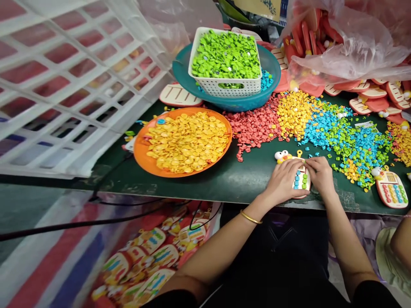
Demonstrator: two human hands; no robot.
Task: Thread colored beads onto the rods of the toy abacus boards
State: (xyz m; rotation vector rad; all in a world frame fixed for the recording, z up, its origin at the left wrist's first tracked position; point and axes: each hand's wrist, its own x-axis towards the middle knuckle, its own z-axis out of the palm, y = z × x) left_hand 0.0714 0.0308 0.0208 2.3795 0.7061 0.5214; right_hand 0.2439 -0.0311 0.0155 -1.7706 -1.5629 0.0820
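Note:
A cream-faced toy (300,185) with goggly eyes, shaped like a duck-headed keypad, lies on the green table near its front edge. Blue and green buttons sit in columns on its face, and a yellow ring sticks out at its top. My left hand (280,182) is closed over the toy's left side, thumb along its lower edge. At the upper right of the toy, my right hand (322,174) has its fingertips pinched together; whatever is between them is hidden. Just beyond the hands are piles of small red pieces (257,124), yellow pieces (293,113) and blue pieces (323,128).
An orange plate (141,160) heaped with yellow discs stands to the left. Behind it, a white basket (224,87) of green pieces sits in a teal basin (183,64). A white crate (48,128) leans at far left. Another keypad toy (392,188) lies right, near a person's arm.

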